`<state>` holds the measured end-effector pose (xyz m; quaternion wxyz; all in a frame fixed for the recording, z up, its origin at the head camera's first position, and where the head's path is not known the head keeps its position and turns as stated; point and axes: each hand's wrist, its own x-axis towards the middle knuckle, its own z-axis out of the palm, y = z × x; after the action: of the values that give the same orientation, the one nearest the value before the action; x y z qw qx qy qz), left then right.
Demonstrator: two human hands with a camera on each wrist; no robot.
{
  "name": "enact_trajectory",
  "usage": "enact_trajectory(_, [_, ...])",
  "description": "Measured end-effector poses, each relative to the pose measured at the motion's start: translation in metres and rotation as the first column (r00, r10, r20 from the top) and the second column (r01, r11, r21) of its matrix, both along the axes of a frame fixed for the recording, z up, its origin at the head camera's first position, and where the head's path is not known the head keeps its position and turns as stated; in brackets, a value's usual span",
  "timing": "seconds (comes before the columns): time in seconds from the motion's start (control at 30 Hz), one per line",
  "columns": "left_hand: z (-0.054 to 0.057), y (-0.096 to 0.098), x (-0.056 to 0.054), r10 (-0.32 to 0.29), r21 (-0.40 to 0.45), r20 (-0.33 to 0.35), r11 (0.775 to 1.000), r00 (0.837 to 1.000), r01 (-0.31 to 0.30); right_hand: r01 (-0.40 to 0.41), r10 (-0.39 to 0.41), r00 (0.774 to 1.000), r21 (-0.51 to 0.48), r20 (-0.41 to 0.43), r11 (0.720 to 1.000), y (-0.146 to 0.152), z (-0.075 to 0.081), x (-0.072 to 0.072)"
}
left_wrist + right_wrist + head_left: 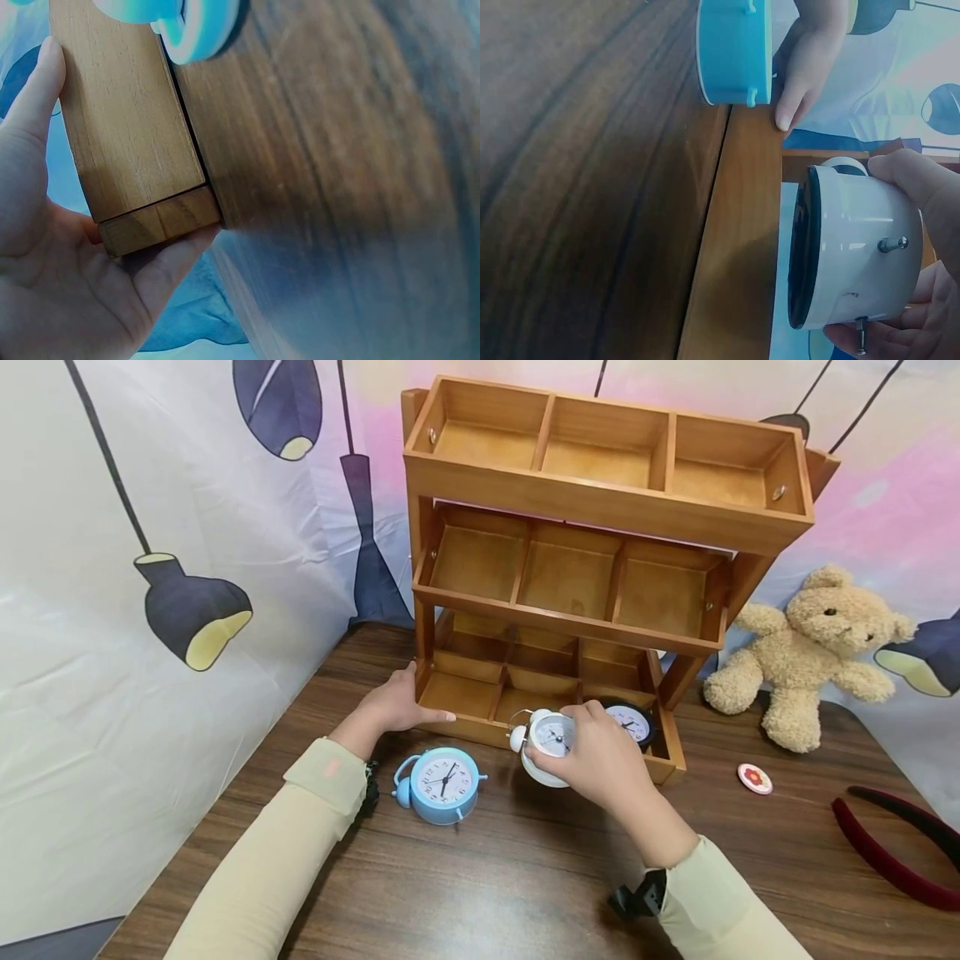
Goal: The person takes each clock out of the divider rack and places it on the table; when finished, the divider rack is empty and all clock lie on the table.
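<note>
A three-tier wooden shelf [600, 497] with divided trays stands on the table. My left hand [393, 702] holds the left front corner of its lowest tray, thumb along the front board; in the left wrist view the hand [90, 270] lies around that wooden corner. My right hand [603, 760] grips a white twin-bell alarm clock [553, 737] by its round body, over the front edge of the lowest tray. In the right wrist view the clock's white casing [866, 240] shows side-on. A black alarm clock [636, 723] sits in the lowest tray's right compartment, partly hidden by my right hand.
A light-blue alarm clock [444, 785] lies face up on the table [480, 893], between my forearms. To the shelf's right are a teddy bear [806, 652], a round flower badge [754, 779] and a dark red headband [870, 847]. A printed cloth [225, 510] hangs behind.
</note>
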<state>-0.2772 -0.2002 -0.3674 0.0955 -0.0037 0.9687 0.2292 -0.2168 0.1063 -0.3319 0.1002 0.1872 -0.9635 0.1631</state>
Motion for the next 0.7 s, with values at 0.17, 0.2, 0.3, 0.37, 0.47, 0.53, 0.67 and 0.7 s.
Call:
enact_trajectory(0.17, [0.001,0.0,0.001,-0.002,0.001,0.0,1.0,1.0,0.002,-0.005,0.005,0.999,-0.004,0.031,1.0,0.003,-0.007,0.007])
enact_trajectory(0.2, [0.001,0.0,0.001,-0.002,0.001,0.0,1.0,1.0,0.002,-0.006,0.006,0.999,-0.005,0.033,1.0,0.003,-0.009,0.008])
enact_trajectory(0.3, [0.002,0.001,0.001,-0.002,0.002,0.002,1.0,1.0,0.002,-0.011,0.011,0.999,-0.002,0.031,1.0,0.005,-0.013,0.012])
enact_trajectory(0.37, [0.002,0.001,0.001,-0.001,0.003,0.003,1.0,1.0,0.001,-0.017,0.017,0.999,-0.004,0.033,1.0,0.006,-0.015,0.015])
enact_trajectory(0.47, [0.003,0.001,0.001,0.001,0.006,0.004,1.0,1.0,-0.001,-0.023,0.023,0.998,-0.003,0.055,1.0,0.007,-0.017,0.018])
enact_trajectory(0.53, [0.003,0.001,0.001,0.002,0.008,0.004,1.0,1.0,-0.002,-0.028,0.027,0.996,0.005,0.08,1.0,0.008,-0.018,0.02])
enact_trajectory(0.67, [0.003,0.001,0.002,0.005,0.009,0.008,1.0,1.0,-0.005,-0.035,0.032,0.993,0.029,0.117,0.999,0.01,-0.022,0.021])
enact_trajectory(0.7, [0.002,0.001,0.002,0.005,0.009,0.008,1.0,1.0,-0.005,-0.037,0.033,0.992,0.034,0.12,0.999,0.011,-0.023,0.022])
